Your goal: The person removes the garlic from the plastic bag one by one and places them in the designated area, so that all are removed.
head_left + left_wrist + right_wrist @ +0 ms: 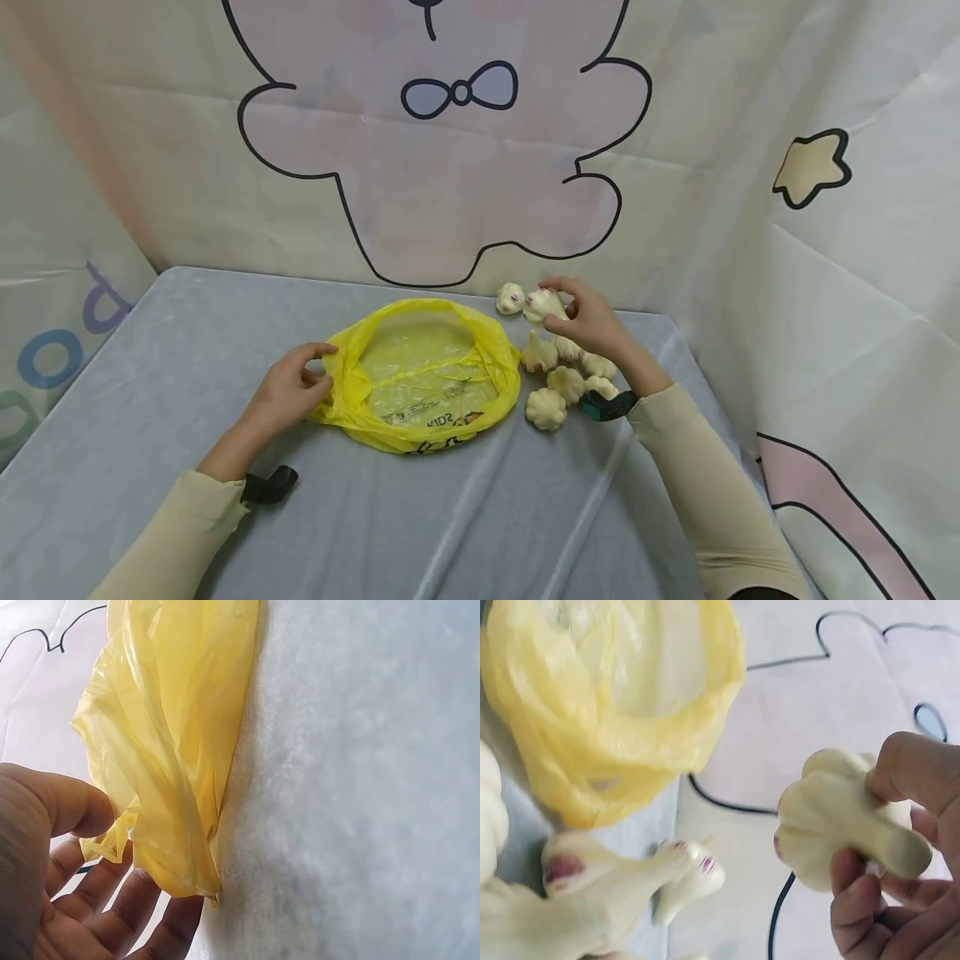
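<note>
A yellow plastic bag lies on the table with its wide mouth facing up. My left hand pinches the bag's left edge; in the left wrist view, the thumb presses the thin plastic against the fingers. To the right of the bag, my right hand grips a garlic bulb by its neck, the thumb on one side and curled fingers on the other. Below that hand, several more garlic bulbs lie in a loose group beside the bag. One bulb sits at the table's far edge.
Grey cloth covers the table, with creases running toward the front. Close behind its far edge hangs a printed curtain, and another curtain stands along the right side. Dark straps with small devices sit on both wrists.
</note>
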`<state>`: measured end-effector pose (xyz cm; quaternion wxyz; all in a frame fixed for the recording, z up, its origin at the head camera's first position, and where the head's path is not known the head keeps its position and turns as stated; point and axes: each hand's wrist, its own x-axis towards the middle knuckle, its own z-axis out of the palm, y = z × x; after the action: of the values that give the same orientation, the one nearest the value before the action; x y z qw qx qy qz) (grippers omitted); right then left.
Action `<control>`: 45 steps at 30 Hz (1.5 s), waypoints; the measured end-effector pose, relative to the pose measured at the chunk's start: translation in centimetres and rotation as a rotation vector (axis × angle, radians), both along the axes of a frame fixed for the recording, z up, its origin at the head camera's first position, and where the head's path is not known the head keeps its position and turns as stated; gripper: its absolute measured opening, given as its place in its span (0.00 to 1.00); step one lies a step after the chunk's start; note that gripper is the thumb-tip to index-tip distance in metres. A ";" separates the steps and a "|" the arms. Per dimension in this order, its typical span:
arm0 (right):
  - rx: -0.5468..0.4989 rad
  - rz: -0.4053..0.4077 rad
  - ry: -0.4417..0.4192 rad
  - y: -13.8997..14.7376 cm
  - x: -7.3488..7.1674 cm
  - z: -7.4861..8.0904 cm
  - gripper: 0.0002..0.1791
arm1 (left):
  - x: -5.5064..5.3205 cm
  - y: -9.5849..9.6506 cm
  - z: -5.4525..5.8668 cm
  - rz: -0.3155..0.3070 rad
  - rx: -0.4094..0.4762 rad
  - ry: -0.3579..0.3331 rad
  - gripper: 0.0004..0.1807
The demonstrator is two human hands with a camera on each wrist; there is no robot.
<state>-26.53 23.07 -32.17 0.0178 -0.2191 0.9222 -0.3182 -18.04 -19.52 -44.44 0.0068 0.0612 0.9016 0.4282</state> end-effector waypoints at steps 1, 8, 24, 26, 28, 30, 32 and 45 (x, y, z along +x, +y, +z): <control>0.008 0.004 -0.001 0.2 -0.5 -0.1 0.29 | 0.0 0.0 0.0 0.001 -0.001 0.000 0.25; 0.072 0.032 -0.005 0.7 -3.1 -1.1 0.28 | -0.2 -0.2 -0.1 -0.004 -0.007 0.001 0.25; 0.245 0.121 -0.048 0.1 -6.9 -0.2 0.23 | -0.6 0.4 -0.2 -0.005 -0.014 -0.011 0.24; 0.261 0.137 -0.067 0.1 -7.3 -0.2 0.23 | -0.6 0.5 -0.1 -0.009 -0.012 -0.011 0.24; 0.284 0.148 -0.090 0.2 -7.8 -0.3 0.23 | -0.6 0.6 0.0 -0.011 -0.012 -0.011 0.24; 0.313 0.150 -0.116 0.2 -8.3 -0.6 0.23 | -0.6 0.7 0.1 -0.014 -0.009 -0.012 0.24; 0.331 0.153 -0.143 0.1 -8.7 -1.3 0.23 | -0.5 0.6 0.0 -0.015 -0.009 -0.012 0.24; 0.361 0.117 -0.216 -0.4 -10.4 -4.3 0.23 | -0.2 0.3 -0.2 -0.003 -0.031 0.005 0.24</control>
<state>-36.88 22.71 -36.50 0.1736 -0.2303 0.9426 -0.1681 -18.24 -19.17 -44.64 0.0063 0.0635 0.9080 0.4140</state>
